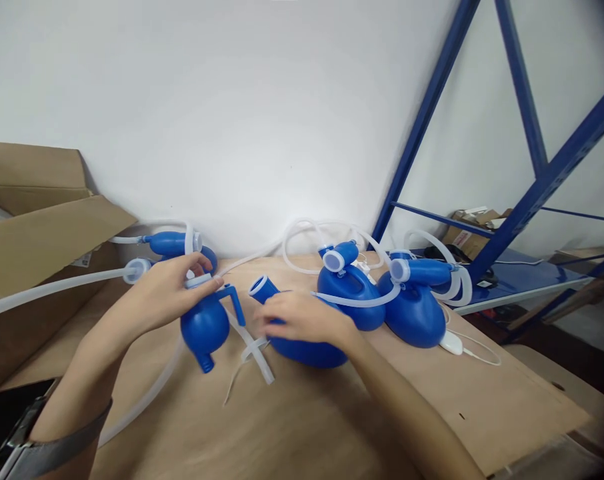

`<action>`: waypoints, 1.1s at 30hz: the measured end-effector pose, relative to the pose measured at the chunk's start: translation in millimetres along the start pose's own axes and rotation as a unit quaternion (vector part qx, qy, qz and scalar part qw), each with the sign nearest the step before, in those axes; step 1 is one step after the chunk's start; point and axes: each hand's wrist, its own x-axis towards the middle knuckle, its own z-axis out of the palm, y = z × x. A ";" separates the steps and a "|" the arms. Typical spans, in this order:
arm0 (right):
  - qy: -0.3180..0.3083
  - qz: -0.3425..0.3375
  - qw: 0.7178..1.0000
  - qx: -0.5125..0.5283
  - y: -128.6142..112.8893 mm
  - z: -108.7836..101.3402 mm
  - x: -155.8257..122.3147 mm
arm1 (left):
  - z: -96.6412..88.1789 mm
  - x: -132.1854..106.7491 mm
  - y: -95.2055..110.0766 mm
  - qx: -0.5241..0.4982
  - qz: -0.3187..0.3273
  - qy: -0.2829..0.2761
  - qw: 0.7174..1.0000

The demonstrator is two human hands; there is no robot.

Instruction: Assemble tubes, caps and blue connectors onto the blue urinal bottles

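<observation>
My left hand (167, 293) grips the white collar at the neck of a round blue plastic bottle (206, 327), which hangs tilted just above the plywood tabletop (302, 427). My right hand (302, 319) lies over a second blue bottle (309, 352) on its side, with its open neck (263, 289) pointing left. Two more blue bottles (353, 290) (412, 313) stand to the right, and another (169, 243) lies behind my left hand. Translucent silicone tubes (47, 291) loop among them. A short tube piece (255, 353) lies between my hands.
A cardboard box (42, 227) with open flaps stands at the left of the table. A dark phone (12, 413) sits at the lower left. Blue steel shelving (547, 180) rises at the right, and a small white device (451, 343) lies by the table's right side.
</observation>
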 end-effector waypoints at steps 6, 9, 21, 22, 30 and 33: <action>0.079 0.256 0.963 0.013 44.0 -42.0 -42.8 | -6.5 -2.4 10.1 -0.064 -0.081 0.008 0.995; -0.041 0.288 0.949 0.119 72.4 -42.3 -61.2 | -4.7 -0.7 8.5 -0.118 -0.132 0.040 0.983; 0.087 0.236 0.958 0.140 67.3 -53.9 -66.5 | 13.9 -2.6 16.4 -0.385 -0.055 0.058 0.920; 0.118 0.224 0.959 0.126 60.7 -56.9 -65.5 | 14.9 -3.6 19.4 -0.402 -0.047 0.059 0.913; 0.189 0.116 0.971 0.094 15.0 -70.7 -53.3 | 20.9 -16.3 28.2 -0.396 0.022 0.115 0.911; 0.181 0.114 0.974 0.071 7.0 -73.0 -52.0 | 17.4 -21.8 30.9 -0.380 0.081 0.152 0.909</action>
